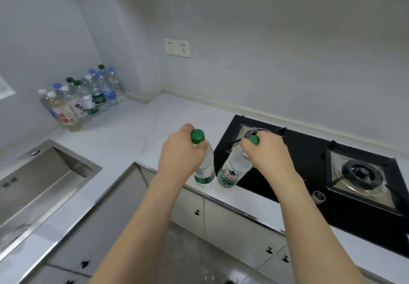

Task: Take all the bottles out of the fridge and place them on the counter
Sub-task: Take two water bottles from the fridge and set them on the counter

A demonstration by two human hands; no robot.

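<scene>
My left hand (181,153) grips the neck of a clear water bottle (204,173) with a green cap and green label. My right hand (269,155) grips the neck of a second green-capped bottle (232,170), which tilts to the right. Both bottles are over the front edge of the white counter (141,133), just left of the stove; whether their bases touch it I cannot tell. Several other bottles (81,100) with blue, green and white caps stand grouped in the far left corner of the counter. The fridge is out of view.
A black gas stove (309,173) with two burners lies in the counter to the right. A steel sink (37,182) is set in at the left. White cabinet doors (239,224) run below the counter edge. A wall socket (178,47) is on the back wall.
</scene>
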